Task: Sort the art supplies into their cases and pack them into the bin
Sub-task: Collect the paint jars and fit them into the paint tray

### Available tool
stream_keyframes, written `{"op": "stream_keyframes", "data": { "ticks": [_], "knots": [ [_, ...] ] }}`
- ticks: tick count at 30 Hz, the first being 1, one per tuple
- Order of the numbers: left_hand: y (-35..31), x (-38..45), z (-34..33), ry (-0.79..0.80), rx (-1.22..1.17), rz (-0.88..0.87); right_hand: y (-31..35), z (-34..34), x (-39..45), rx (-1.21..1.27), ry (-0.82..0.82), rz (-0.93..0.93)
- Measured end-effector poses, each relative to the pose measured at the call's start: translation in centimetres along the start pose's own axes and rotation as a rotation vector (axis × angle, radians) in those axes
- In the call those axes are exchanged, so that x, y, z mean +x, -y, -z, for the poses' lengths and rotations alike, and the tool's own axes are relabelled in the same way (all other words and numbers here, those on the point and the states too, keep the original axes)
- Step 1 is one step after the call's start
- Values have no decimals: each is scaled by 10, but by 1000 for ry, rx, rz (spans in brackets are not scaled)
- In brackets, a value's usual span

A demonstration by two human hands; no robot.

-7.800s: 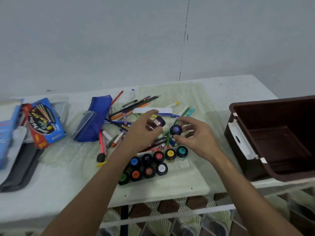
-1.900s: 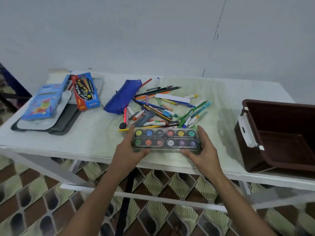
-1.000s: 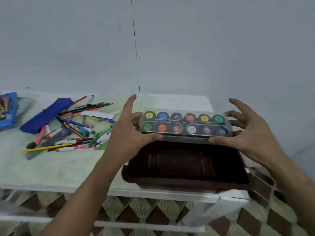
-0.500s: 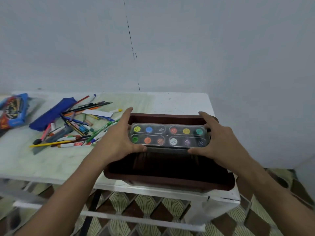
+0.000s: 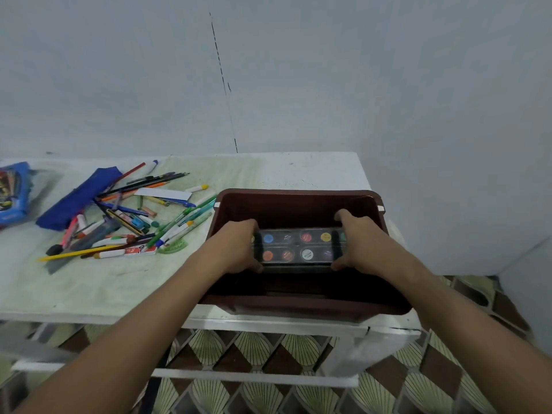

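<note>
Head view: both hands, left [image 5: 239, 246] and right [image 5: 358, 243], grip the ends of the paint case [image 5: 298, 246] inside the bin [image 5: 298, 306]. Left of the bin, loose pens [image 5: 140, 222] and the blue pouch [image 5: 77, 198] lie unsorted on the table [image 5: 89, 288]; most work remains.

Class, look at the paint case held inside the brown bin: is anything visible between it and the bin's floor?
Nothing visible. The left hand and right hand hold the clear plastic paint case inside the brown plastic bin; the dark floor below shows no objects.

closed paint case [image 5: 298, 248] level inside brown bin [image 5: 298, 201], pens [image 5: 125, 222] heaped beside
</note>
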State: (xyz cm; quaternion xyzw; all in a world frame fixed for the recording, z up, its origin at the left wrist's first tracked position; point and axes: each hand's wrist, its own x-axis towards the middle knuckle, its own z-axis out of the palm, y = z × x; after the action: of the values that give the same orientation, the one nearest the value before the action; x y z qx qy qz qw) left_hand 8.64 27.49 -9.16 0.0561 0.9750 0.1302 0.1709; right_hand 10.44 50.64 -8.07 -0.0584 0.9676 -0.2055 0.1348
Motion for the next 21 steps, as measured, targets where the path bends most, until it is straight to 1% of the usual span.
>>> {"op": "stream_keyframes", "data": {
  "ticks": [3,7,10,12,14,15,16,19,21],
  "knots": [
    [0,6,-1,50,94,-39,-1,-3,6,-85,41,22],
    [-1,12,-1,92,162,-65,1,-3,14,-115,63,38],
    [-3,14,0,103,232,-82,2,5,17,-168,155,17],
    [-5,14,2,88,384,-127,4,9,18,-230,211,13],
    [-6,17,7,19,644,-213,6,12,20,-294,241,8],
    [-5,18,11,-6,734,-253,6,13,22,-319,247,8],
    [-4,20,16,-4,774,-277,6,14,22,-335,247,9],
    [4,22,29,63,716,-321,2,15,24,-341,226,33],
    [9,21,33,45,698,-362,-1,15,24,-338,208,43]
  ]
}}
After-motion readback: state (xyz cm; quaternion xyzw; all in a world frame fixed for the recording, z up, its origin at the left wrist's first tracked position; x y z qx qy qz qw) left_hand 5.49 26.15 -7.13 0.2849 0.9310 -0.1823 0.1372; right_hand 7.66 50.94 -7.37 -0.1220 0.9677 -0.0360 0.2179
